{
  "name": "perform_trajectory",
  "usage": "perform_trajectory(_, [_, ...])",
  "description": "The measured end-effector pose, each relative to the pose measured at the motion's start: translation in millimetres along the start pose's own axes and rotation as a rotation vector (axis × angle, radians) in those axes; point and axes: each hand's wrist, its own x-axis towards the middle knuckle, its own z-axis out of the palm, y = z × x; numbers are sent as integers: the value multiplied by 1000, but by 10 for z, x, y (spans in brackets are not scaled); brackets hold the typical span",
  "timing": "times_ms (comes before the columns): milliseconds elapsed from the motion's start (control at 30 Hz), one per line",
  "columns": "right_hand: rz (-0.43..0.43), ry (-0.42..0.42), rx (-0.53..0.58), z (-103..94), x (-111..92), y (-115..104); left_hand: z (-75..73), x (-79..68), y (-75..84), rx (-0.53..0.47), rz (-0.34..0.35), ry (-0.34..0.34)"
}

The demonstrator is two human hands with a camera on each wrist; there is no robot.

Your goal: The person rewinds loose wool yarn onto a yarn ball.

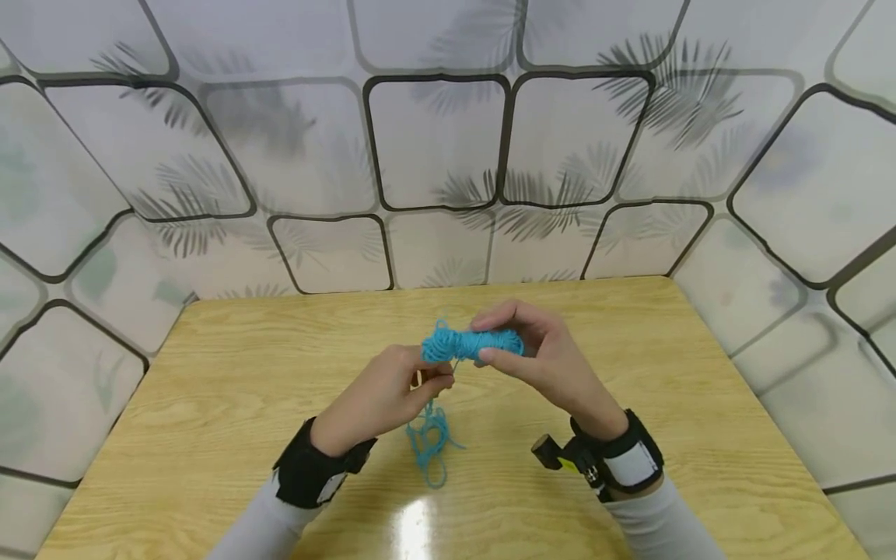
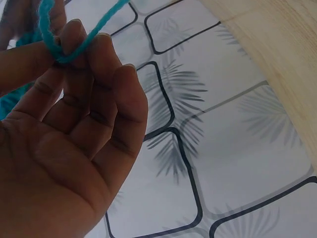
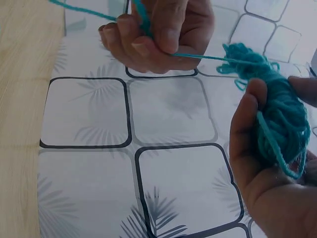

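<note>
A wound bundle of turquoise yarn (image 1: 470, 344) is held up above the table in my right hand (image 1: 542, 354), thumb on the near side and fingers round the far side. My left hand (image 1: 392, 393) pinches a yarn strand between thumb and fingertips, just left of the bundle. In the right wrist view, that strand (image 3: 208, 57) runs taut from the left fingertips to the wound bundle (image 3: 280, 114). A short loop hangs over the strand's pinch point in the left wrist view. Below the left hand, a loose tangle of the same yarn (image 1: 430, 443) lies on the table.
The wooden table (image 1: 231, 373) spreads beneath both hands, with a patterned backdrop (image 1: 441, 140) standing behind and at both sides. Black straps with small cameras (image 1: 546, 451) are on both wrists.
</note>
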Motion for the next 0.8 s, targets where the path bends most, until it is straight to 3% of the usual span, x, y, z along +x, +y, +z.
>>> perform_trajectory(100, [9, -151, -58, 6, -6, -14, -1, 10, -38, -22, -25, -5])
perform_trajectory(200, [78, -313, -114, 23, -11, -25, -19, 6, -52, -47, -28, 10])
perform_trajectory(333, [162, -430, -202, 51, -24, -16, -50, -15, -25, -71, -3, 56])
perform_trajectory(467, [196, -431, -293, 62, -38, 6, -62, -39, 17, -108, 12, 78])
perform_trajectory(800, [233, -344, -593, 68, -3, 63, -97, -95, 137, -118, 10, 45])
